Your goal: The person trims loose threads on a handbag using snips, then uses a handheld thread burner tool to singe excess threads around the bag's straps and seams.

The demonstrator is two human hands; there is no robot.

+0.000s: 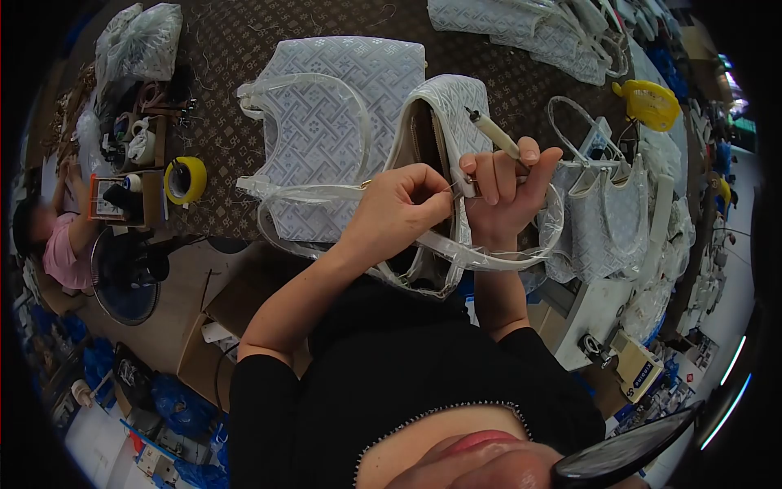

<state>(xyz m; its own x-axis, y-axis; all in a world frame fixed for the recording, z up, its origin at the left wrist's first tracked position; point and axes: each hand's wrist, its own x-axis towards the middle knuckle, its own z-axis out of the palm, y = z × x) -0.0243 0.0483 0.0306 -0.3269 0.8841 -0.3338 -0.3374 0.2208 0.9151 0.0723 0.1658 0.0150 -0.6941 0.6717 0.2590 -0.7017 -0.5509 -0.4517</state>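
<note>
A white patterned handbag (471, 95) stands upright in front of me, its top open and a zip along the dark inner edge. My left hand (401, 205) is closed in a pinch at the bag's near rim, on what looks like a fine thread. My right hand (507, 191) is at the bag's right side, by a strap end, its fingers curled around a white-handled, pen-like tool (495, 134) whose thin dark tip points up and left. The clear-wrapped strap (489, 259) loops below both hands. Another white handbag (350, 61) lies flat behind, its handles toward the left.
A yellow tape roll (186, 180) sits at the left, beside a box of small tools (122, 198). More white bags (607, 216) are on the right, near a yellow object (649, 104). Others (529, 37) lie at the back. A person in pink (69, 248) sits far left.
</note>
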